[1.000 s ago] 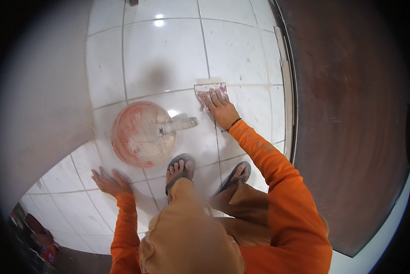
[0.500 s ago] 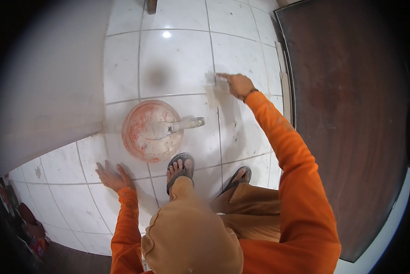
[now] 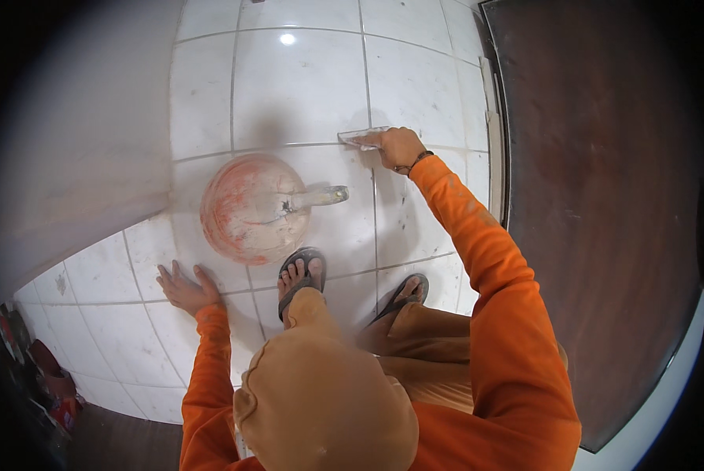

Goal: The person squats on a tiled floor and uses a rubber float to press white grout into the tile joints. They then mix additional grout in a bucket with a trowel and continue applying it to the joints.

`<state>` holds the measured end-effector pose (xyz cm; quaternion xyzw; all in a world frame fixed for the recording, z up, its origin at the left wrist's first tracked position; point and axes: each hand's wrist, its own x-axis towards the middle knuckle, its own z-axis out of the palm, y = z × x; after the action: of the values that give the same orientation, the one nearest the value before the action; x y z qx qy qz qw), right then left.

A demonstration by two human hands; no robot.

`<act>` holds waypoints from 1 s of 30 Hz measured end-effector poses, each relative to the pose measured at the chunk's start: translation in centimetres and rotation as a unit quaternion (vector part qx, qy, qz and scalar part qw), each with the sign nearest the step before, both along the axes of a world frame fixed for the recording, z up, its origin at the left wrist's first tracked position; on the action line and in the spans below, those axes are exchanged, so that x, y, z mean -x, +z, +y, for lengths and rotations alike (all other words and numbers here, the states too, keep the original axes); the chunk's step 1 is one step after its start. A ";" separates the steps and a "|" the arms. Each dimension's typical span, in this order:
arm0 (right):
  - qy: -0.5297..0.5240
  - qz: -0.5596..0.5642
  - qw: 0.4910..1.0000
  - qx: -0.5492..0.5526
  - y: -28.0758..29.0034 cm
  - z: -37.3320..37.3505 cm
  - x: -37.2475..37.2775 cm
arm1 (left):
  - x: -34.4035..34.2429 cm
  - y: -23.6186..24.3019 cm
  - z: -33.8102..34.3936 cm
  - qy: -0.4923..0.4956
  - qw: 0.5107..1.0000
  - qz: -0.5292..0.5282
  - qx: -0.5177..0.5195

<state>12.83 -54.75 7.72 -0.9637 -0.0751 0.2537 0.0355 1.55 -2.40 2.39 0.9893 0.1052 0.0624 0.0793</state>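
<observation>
My right hand (image 3: 399, 149) grips a thin, pale, flat piece (image 3: 353, 137), perhaps a scraper, its edge down at a floor joint beyond the tub. Its exact kind is unclear. My left hand (image 3: 187, 290) rests on the white floor tiles (image 3: 305, 86) with fingers spread and nothing in them. Between the hands sits a round reddish tub (image 3: 238, 174), coated inside with pale powdery paste. A trowel-like tool (image 3: 326, 196) lies in it, its worn handle sticking out over the right rim; its blade is partly coated.
Close behind the tub are my sandalled feet (image 3: 299, 275). A dark brown wooden panel (image 3: 595, 212) runs along the right. To the left rises a pale wall-like surface (image 3: 93, 157). Several dark and red items (image 3: 50, 377) stand at the lower left.
My right hand has shifted slightly left, and the pale flat piece now shows in its fingers. A pale patch formerly on the tiles below that hand no longer shows. My left hand stays planted.
</observation>
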 end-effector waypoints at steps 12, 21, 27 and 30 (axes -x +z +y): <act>0.119 0.003 0.992 -0.030 -0.7 -3.5 2.1 | 0.3 -1.0 0.6 0.001 1.000 -0.022 0.013; -0.003 0.041 0.999 -0.004 0.8 -0.8 8.9 | 0.3 -1.2 0.5 -0.010 0.998 -0.052 0.025; -0.037 0.133 0.989 -0.047 4.1 2.0 12.3 | 0.3 -0.4 0.4 -0.002 0.999 -0.022 0.024; -0.091 0.143 0.971 -0.168 2.4 -0.7 13.0 | 0.6 0.3 0.3 -0.006 0.999 -0.013 0.034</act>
<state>-0.22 -55.48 10.16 -0.9006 -0.0231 0.3682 0.2299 0.96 -2.15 2.65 0.9857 0.1006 0.0708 0.1148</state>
